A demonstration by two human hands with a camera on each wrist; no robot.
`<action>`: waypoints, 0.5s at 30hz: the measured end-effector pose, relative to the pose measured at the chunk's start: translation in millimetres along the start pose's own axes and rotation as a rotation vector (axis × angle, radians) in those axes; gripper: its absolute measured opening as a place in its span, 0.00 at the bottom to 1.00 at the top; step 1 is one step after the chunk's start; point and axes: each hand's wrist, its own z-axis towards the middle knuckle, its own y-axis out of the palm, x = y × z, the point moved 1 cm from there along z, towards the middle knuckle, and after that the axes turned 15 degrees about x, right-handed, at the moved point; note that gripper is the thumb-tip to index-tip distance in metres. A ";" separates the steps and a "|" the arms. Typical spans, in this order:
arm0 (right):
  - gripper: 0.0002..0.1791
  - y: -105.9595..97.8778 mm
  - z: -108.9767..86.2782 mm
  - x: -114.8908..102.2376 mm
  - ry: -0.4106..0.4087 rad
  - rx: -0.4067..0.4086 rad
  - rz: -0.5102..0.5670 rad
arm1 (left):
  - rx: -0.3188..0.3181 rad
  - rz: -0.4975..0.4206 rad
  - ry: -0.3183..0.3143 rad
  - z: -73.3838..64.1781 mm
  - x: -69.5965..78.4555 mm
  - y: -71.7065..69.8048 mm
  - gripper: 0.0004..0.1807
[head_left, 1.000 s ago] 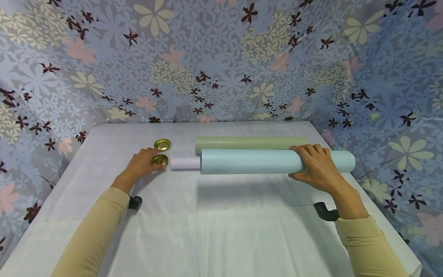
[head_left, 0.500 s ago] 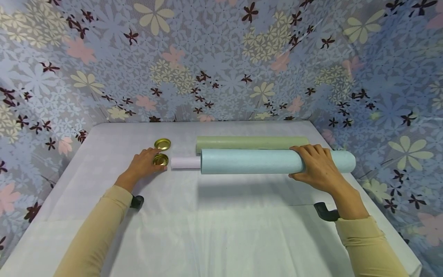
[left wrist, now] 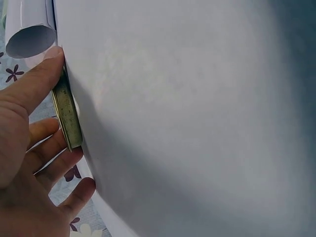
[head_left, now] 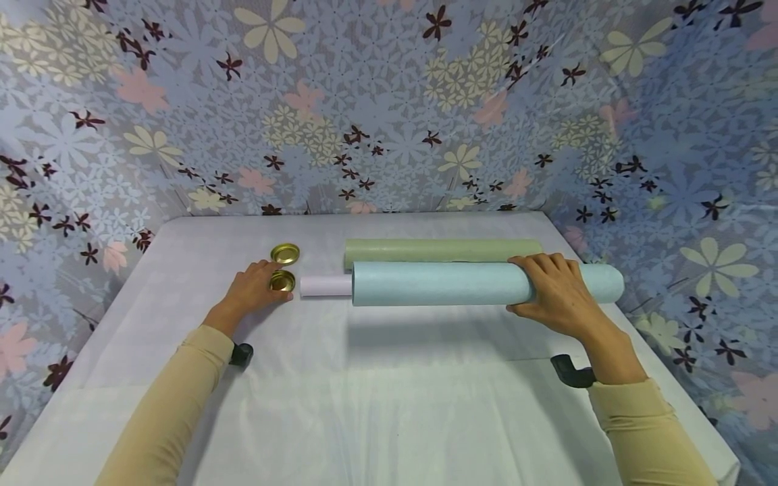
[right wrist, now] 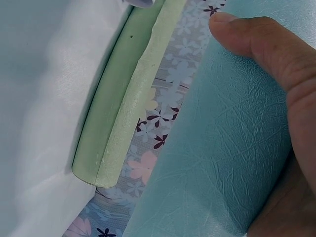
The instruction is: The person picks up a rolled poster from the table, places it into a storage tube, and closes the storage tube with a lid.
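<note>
My left hand holds a round gold metal lid by its rim, thumb on one side and fingers on the other, down at the white table. Just beyond it lies a second gold lid. My right hand grips a thick light blue roll with a creased texture. That roll hangs level above the table, its shadow falling below. Past its left end shows part of a thin white roll, hollow at the end in the left wrist view; the blue roll hides the rest.
Behind the blue roll a pale green roll lies on the table, also seen in the right wrist view. White cloth covers the table. A flowered curtain stands along the back and sides.
My left hand shifted very slightly right with the lid between one second and half a second ago. The right hand and the blue roll have stayed in place.
</note>
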 end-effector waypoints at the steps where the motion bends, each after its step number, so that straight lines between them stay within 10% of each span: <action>1: 0.46 -0.2 0.1 -0.4 -0.001 0.000 0.000 | 0.002 -0.002 -0.002 -0.2 -0.5 -0.1 0.41; 15: 0.45 -1.2 1.9 -2.4 -0.012 0.016 0.003 | 0.016 -0.028 -0.050 -7.1 1.8 -7.1 0.41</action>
